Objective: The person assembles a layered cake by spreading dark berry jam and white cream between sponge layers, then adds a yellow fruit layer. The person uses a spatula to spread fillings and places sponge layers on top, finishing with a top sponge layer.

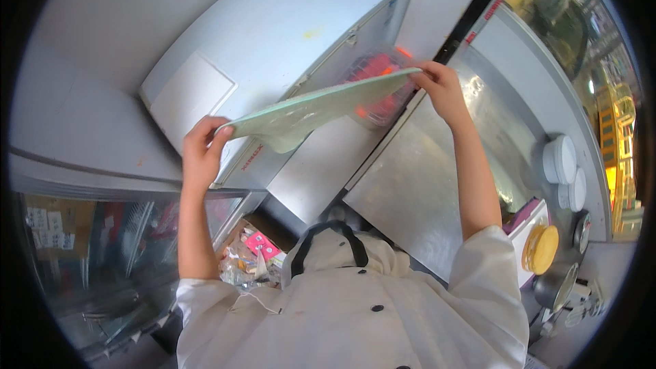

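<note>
A thin pale-green cloth [318, 110] hangs stretched between my two hands, its lower part sagging in a fold. My left hand [205, 141] pinches one upper corner between thumb and fingers, in front of the white chest freezer. The opposite corner is gripped by my right hand [438, 84], higher up, near the edge of the steel worktop. Behind the cloth stands a clear plastic basket [376, 61] with pink and orange contents, partly hidden by the cloth.
The white chest freezer [287, 25] stands ahead. To the right runs a stainless steel worktop [405, 179] with white round tubs [559, 160], a yellow-lidded jar [541, 249] and a metal bowl [556, 287]. A cardboard box of rubbish [256, 251] sits low left, beside a glass-fronted cabinet [118, 246].
</note>
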